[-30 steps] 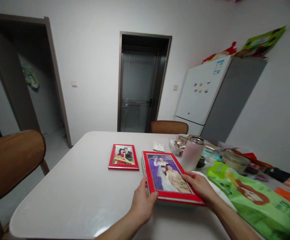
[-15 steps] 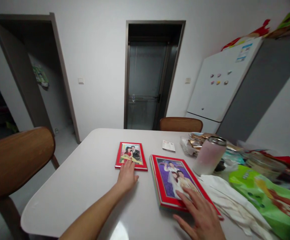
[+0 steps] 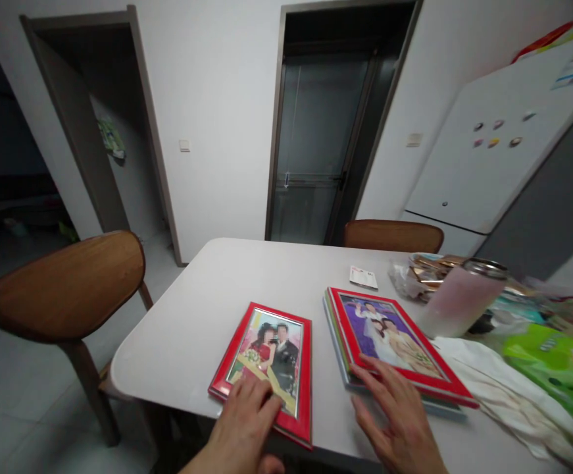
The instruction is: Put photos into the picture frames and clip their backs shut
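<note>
My left hand (image 3: 247, 424) has its curled fingers on the lower part of a small red picture frame (image 3: 304, 375), the thumb below its near edge. The frame lies slanted, and its near right corner juts past the table edge. Its photo shows a couple, one in red and one in a dark suit. My right hand (image 3: 397, 415) is open, its spread fingertips touching the near left edge of a larger red picture frame (image 3: 341, 322). That frame lies face up on a stack of other frames (image 3: 333, 336), whose grey and green edges show.
Behind the stack lie a white card (image 3: 364, 277) and a pink and white tumbler (image 3: 464, 299). White cloth (image 3: 508, 388), a green packet (image 3: 557, 368) and plastic bags crowd the right of the white table (image 3: 187, 316). Wooden chairs (image 3: 69, 283) stand left and behind.
The small frame has slid toward me with my left hand, turned, and reached the table's near edge. My right hand has shifted to the left edge of the stack. The view has moved.
</note>
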The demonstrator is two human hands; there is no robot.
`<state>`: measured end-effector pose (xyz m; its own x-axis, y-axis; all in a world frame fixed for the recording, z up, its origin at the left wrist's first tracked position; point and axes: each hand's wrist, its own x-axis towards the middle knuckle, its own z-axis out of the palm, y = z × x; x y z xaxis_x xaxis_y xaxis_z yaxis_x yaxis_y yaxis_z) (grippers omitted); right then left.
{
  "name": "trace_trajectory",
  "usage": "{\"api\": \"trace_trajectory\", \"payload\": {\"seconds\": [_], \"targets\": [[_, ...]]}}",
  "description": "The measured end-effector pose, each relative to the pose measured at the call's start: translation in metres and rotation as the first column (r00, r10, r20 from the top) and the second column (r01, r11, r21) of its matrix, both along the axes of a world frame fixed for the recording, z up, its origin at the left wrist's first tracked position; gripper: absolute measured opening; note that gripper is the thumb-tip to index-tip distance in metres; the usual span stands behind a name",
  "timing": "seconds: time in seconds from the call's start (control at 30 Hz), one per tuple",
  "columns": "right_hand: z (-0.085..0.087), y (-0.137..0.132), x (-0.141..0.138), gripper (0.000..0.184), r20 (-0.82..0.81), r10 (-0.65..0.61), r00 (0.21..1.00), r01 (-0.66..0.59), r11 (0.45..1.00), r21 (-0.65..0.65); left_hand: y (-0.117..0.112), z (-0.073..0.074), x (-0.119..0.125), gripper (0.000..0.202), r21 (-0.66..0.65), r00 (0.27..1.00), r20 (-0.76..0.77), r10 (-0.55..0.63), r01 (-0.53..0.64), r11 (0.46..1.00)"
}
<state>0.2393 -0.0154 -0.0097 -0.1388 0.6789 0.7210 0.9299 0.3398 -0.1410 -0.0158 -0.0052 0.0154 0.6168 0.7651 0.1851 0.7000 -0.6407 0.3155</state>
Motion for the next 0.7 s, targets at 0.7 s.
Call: {"api": "trace_trajectory", "payload": {"seconds": [0.7], "targets": [[0.010, 0.028, -0.125, 0.028, -0.171, 0.292, 0.941, -0.336, 0.863, -0.378, -0.013, -0.017, -0.049, 0.055, -0.483, 0.489, 0.684, 0.541, -0.251, 0.839]]}}
